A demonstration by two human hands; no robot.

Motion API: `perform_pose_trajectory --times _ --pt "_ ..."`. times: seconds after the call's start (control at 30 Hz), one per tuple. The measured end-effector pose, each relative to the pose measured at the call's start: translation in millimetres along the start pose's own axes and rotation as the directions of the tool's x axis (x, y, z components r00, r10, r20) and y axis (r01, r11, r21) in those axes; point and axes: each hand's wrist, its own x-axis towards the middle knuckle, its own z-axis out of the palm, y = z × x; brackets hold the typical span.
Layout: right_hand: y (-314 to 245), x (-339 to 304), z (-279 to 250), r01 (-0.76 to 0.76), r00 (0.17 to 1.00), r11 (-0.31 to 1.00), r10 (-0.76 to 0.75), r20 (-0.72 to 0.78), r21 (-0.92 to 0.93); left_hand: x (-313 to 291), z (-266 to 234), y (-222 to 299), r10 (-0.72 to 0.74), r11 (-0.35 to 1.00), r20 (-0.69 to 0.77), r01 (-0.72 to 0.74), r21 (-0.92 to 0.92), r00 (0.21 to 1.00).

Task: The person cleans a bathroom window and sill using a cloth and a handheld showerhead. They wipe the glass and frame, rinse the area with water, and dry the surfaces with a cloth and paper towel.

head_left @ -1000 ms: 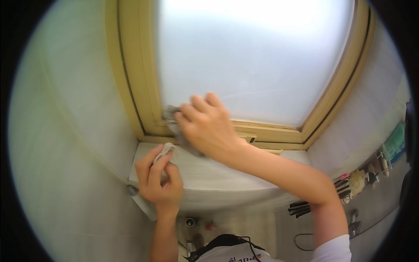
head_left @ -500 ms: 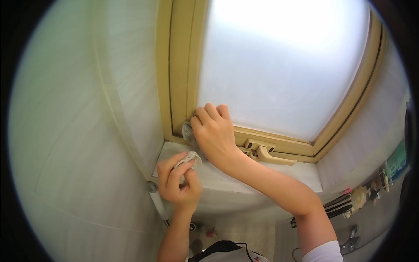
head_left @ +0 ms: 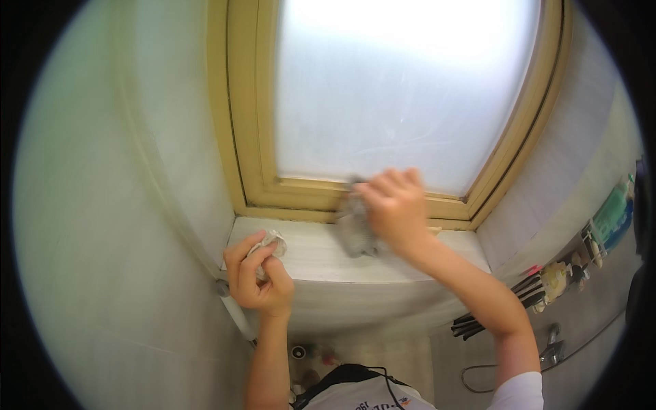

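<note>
A frosted window (head_left: 403, 102) in a tan frame (head_left: 239, 102) fills the upper middle. At the frame's bottom rail my right hand (head_left: 396, 208) is closed on a grey cloth (head_left: 355, 229), which hangs down over the white sill (head_left: 311, 256); both are smeared by motion. The window handle is mostly hidden behind this hand, with only a bit of its end showing. Lower left, in front of the sill's left end, my left hand (head_left: 260, 277) is closed around a crumpled whitish cloth (head_left: 270, 242), held up between thumb and fingers.
Pale wall panels (head_left: 137, 225) stand close on the left, with a white pole (head_left: 238, 314) below the sill corner. At the right, a wall rack holds bottles (head_left: 610, 212) and several dark-handled items (head_left: 471, 326). A tap (head_left: 552, 347) with a hose sits lower right.
My right hand has carried the grey cloth rightward along the bottom rail, from the frame's left corner to before the handle. The left hand still grips its cloth. The view has shifted slightly.
</note>
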Motion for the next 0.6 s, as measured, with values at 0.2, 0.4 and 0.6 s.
perform_pose_trajectory --times 0.2,0.4,0.6 --pt "-60 57 50 0.279 0.958 0.959 -0.275 -0.079 0.048 2 0 2 0.015 1.000 0.001 -0.015 -0.016 1.000" --pt "-61 46 47 0.356 0.933 0.934 -0.356 -0.047 -0.005 4 -8 3 0.029 1.000 0.014 -0.029 -0.004 0.999" --pt "-64 56 50 0.403 0.915 0.914 -0.403 0.017 -0.049 4 2 6 0.040 0.997 0.015 -0.039 -0.069 0.999"
